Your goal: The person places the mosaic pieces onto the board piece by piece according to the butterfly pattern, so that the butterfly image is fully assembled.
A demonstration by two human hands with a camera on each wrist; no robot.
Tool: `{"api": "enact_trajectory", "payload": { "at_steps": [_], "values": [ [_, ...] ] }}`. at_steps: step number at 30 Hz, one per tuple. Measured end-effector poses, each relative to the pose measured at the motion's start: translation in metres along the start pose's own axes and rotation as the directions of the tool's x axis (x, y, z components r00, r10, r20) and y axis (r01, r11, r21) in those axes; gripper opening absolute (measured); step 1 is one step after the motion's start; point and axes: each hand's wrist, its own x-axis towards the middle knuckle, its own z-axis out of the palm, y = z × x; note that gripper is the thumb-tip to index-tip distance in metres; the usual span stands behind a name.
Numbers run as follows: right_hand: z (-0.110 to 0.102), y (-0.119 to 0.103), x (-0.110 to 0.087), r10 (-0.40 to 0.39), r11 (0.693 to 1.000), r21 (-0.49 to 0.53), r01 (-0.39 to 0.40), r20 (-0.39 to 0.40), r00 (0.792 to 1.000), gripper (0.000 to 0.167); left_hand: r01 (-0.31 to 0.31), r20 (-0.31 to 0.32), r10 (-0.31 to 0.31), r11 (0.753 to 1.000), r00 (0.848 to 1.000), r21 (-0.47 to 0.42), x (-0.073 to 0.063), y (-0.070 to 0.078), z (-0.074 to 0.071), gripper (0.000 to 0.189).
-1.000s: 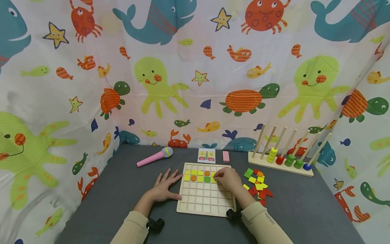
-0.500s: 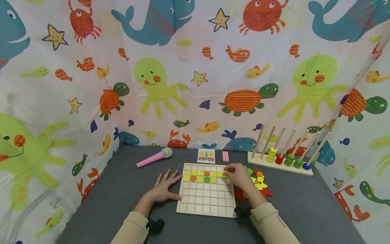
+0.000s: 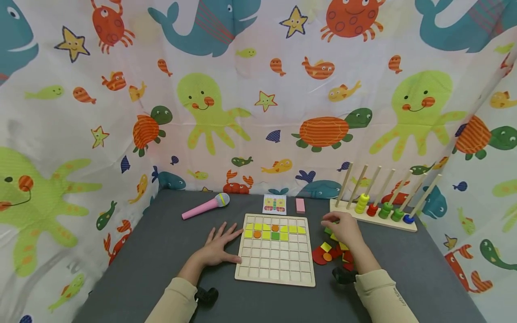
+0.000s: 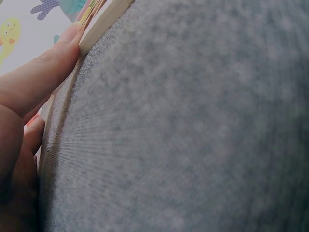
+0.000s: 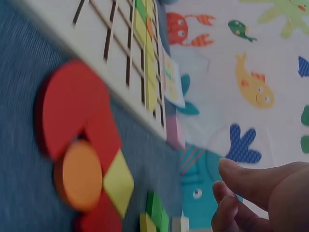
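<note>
Yellow, orange and green tiles (image 3: pixel 275 235) brighten the pale wooden board (image 3: pixel 274 264); the left hand (image 3: pixel 215 251), grip relaxed, touches its edge; the right hand (image 3: pixel 346 229), grip empty, hovers over pieces (image 3: pixel 326 246).

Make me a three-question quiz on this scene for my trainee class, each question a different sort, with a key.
1. Multiple choice: Which thing lies closest to the picture card?
A) microphone
B) pink block
C) bead stand

2. True or false: The left hand touches the board.

3. Fill in: In its row, the board's green square sits between two ____ squares.

Key: 1. B; 2. True; 3. yellow
</note>
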Motion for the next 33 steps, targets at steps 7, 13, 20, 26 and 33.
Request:
{"api": "enact_trajectory", "payload": {
  "at_steps": [7, 13, 20, 26, 33],
  "values": [
    [-0.017, 0.029, 0.000, -0.005, 1.000, -0.009, 0.004, -0.041, 0.999, 0.029, 0.008, -0.008, -0.009, 1.000, 1.000, -0.018, 0.000, 0.000, 0.001, 0.104],
    [-0.023, 0.057, -0.001, 0.068, 0.997, -0.034, -0.071, -0.068, 0.995, 0.042, -0.004, -0.005, 0.004, 1.000, 1.000, -0.015, 0.001, 0.002, 0.000, 0.103],
    [-0.027, 0.070, 0.004, 0.160, 0.985, -0.055, -0.162, -0.038, 0.986, 0.058, 0.037, 0.013, -0.037, 0.999, 0.999, 0.011, 0.001, 0.002, -0.001, 0.103],
    [-0.027, 0.077, 0.005, 0.195, 0.976, -0.094, -0.198, -0.042, 0.980, 0.058, 0.022, 0.010, -0.022, 1.000, 1.000, -0.003, 0.001, 0.001, 0.000, 0.104],
    [-0.022, 0.078, 0.006, 0.207, 0.973, -0.093, -0.211, -0.054, 0.977, 0.043, 0.019, -0.006, -0.019, 1.000, 1.000, 0.004, 0.000, 0.001, 0.001, 0.104]
  ]
}}
